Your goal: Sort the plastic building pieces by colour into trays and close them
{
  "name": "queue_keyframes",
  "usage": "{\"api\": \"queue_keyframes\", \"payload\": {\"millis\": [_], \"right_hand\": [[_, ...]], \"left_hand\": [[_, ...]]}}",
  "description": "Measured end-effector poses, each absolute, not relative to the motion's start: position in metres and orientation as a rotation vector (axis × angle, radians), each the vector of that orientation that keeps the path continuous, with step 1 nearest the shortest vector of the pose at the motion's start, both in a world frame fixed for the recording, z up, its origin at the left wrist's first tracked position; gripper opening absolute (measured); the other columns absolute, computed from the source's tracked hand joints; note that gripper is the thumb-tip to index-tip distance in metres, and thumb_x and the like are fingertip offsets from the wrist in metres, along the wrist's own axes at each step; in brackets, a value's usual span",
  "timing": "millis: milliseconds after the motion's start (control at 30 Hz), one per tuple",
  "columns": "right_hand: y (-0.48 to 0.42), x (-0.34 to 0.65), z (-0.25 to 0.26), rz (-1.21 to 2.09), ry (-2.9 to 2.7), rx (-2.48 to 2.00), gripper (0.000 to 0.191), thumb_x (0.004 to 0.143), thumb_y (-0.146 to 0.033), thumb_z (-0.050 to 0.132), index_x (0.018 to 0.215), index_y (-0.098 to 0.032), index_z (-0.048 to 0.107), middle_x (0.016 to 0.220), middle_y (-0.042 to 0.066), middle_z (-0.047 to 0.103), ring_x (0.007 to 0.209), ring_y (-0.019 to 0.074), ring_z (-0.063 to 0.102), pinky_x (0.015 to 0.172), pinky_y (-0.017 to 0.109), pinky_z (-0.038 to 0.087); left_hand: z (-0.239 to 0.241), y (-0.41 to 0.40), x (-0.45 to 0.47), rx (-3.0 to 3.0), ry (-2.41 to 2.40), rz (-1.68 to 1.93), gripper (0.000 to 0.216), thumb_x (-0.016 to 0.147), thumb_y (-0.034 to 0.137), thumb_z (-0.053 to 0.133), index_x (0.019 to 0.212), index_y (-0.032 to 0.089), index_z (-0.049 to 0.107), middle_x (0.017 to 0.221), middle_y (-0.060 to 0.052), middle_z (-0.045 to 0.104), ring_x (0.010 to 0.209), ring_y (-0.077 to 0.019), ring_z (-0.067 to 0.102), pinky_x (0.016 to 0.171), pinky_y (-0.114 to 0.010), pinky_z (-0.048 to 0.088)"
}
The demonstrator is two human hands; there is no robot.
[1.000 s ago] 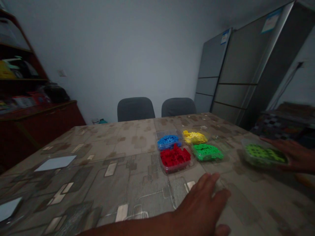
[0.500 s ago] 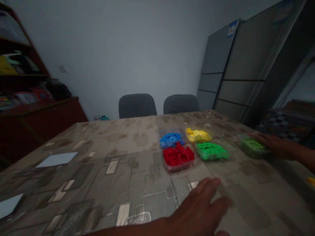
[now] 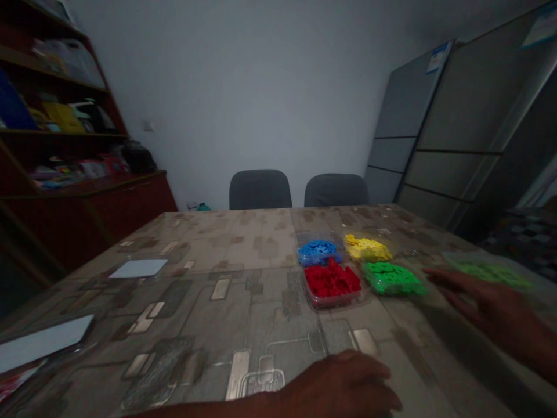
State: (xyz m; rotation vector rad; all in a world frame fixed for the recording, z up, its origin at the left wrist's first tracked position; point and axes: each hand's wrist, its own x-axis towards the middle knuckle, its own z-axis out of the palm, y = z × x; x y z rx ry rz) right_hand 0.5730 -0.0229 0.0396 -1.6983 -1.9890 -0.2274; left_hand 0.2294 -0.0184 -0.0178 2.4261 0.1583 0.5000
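Observation:
Four clear tubs of small plastic pieces stand together on the patterned table (image 3: 243, 255): blue (image 3: 319, 251), yellow (image 3: 368, 248), red (image 3: 333, 281) and green (image 3: 393, 277). A fifth tub of light green pieces (image 3: 491, 270) sits further right. My left hand (image 3: 348, 386) lies flat on the table at the near edge, fingers stretched out, holding nothing. My right hand (image 3: 483, 305) hovers low over the table just right of the green tub, fingers extended and empty, a little blurred.
Two grey chairs (image 3: 260, 188) stand at the table's far side. A dark red shelf unit (image 3: 65, 162) with clutter fills the left. Grey metal cabinets (image 3: 456, 133) line the right wall. White cards (image 3: 138, 267) lie on the table's left part.
My right hand has left the light green tub and moved left toward the green tub. My left hand has drawn back toward me. The view has turned left.

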Motion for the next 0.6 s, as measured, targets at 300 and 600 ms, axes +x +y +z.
{"api": "queue_keyframes", "payload": {"millis": [300, 600], "right_hand": [[-0.016, 0.454, -0.011, -0.211, -2.172, -1.342, 0.038, 0.096, -0.027, 0.044, 0.129, -0.022, 0.063, 0.112, 0.012, 0.074, 0.096, 0.0256, 0.072, 0.08, 0.041, 0.061], [0.06, 0.445, 0.008, -0.34, -2.423, -1.316, 0.048, 0.083, -0.012, 0.043, 0.124, -0.018, 0.066, 0.123, 0.014, 0.069, 0.109, 0.0279, 0.062, 0.094, 0.047, 0.05]], "left_hand": [[0.007, -0.023, 0.139, 2.506, 0.419, 0.638, 0.025, 0.096, 0.028, 0.053, 0.119, 0.022, 0.061, 0.127, -0.011, 0.067, 0.113, -0.0224, 0.065, 0.097, -0.035, 0.054], [-0.001, -0.021, 0.084, 2.543, 0.594, 0.801, 0.034, 0.093, 0.013, 0.051, 0.125, 0.025, 0.054, 0.126, -0.01, 0.065, 0.113, -0.0221, 0.063, 0.096, -0.034, 0.054]]}}
